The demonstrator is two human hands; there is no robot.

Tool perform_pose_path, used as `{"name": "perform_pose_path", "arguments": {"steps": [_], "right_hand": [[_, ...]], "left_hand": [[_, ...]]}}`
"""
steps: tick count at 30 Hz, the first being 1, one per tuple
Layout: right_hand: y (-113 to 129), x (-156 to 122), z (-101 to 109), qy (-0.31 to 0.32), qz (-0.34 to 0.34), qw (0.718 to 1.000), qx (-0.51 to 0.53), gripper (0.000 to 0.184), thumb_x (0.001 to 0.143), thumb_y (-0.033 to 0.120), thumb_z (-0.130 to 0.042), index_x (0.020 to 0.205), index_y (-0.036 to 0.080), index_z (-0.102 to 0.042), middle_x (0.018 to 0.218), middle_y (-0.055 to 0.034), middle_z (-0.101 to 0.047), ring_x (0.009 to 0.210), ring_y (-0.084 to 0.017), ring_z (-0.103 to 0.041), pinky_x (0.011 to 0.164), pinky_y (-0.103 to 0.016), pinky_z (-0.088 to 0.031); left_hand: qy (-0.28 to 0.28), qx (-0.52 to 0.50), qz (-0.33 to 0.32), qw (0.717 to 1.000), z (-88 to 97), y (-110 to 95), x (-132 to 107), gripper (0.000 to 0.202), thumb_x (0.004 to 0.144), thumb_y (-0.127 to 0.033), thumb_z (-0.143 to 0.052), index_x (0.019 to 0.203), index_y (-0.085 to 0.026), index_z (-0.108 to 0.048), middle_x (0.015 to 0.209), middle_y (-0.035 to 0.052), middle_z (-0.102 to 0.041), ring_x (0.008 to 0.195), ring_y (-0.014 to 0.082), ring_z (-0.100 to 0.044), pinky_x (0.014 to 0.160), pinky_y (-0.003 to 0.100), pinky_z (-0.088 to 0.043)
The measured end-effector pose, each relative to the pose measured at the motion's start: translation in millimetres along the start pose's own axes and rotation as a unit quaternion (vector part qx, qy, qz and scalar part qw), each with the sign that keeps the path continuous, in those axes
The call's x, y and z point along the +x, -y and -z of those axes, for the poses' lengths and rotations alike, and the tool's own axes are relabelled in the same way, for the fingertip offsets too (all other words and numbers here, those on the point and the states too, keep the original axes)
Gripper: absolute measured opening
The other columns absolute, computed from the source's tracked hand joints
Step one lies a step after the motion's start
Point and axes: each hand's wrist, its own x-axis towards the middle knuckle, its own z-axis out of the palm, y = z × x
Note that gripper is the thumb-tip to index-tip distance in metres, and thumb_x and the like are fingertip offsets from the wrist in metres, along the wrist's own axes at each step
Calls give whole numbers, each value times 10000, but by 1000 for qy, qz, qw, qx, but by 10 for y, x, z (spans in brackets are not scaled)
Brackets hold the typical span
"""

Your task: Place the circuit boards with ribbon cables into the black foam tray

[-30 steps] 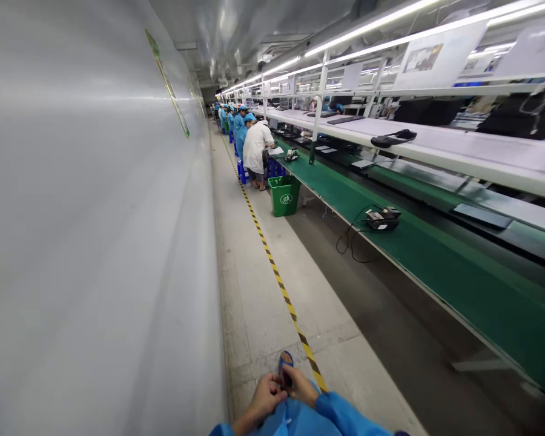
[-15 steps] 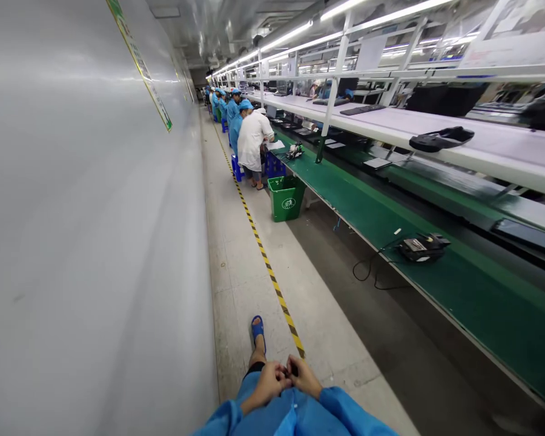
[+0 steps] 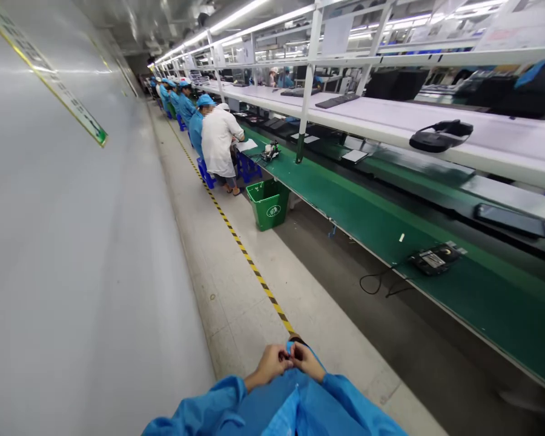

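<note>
My left hand (image 3: 271,363) and my right hand (image 3: 307,361) are close together in front of my blue coat (image 3: 277,402), low in the view. The fingers of both are bent inward and pinched, with the fingertips nearly meeting. Whatever lies between them is too small or hidden to make out. A bit of blue cloth shows just above the right fingertips. Part of a leg shows behind my right hand.
A smooth grey wall (image 3: 95,254) runs along the left. Yellow-black tape (image 3: 247,258) marks the floor. To the right, a green bench (image 3: 345,209) carries a black device (image 3: 436,259) with a hanging cable. Ahead are a green bin (image 3: 269,209) and a white-coated person (image 3: 218,142).
The view has moved forward and turned right, so the bench and bin appear nearer. The foot in a blue slipper has gone out of sight. Both hands stay together, fingers bent.
</note>
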Motion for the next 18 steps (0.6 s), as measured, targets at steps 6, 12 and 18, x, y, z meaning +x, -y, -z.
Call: {"name": "perform_pose_path", "arguments": {"steps": [6, 12, 18], "right_hand": [[388, 777, 142, 22, -47, 996, 71, 483, 620, 530, -853, 708, 220, -493, 656, 50, -476, 645, -116, -406, 682, -274, -350], [915, 1494, 314, 16, -94, 983, 159, 679, 385, 660, -929, 711, 227, -519, 639, -2, -539, 583, -139, -485, 631, -319, -351], [1293, 1841, 561, -5, -84, 974, 210, 633, 615, 803, -826, 747, 262, -525, 773, -74, -659, 770, -261, -716, 835, -435, -553]], "left_hand": [[-14, 55, -1, 998, 604, -399, 590, 75, 767, -148, -727, 759, -124, -797, 795, 55, -774, 842, 214, -681, 858, 321, -508], [-59, 69, 12, 996, 1105, -857, 1143, 225, 879, -165, -640, 871, -97, -854, 790, 43, -764, 749, 172, -634, 773, 281, -479], [-80, 65, -32, 994, 1448, -1237, 1667, 199, 838, -206, -710, 922, -153, -882, 975, 73, -801, 966, 218, -691, 926, 302, -508]]}}
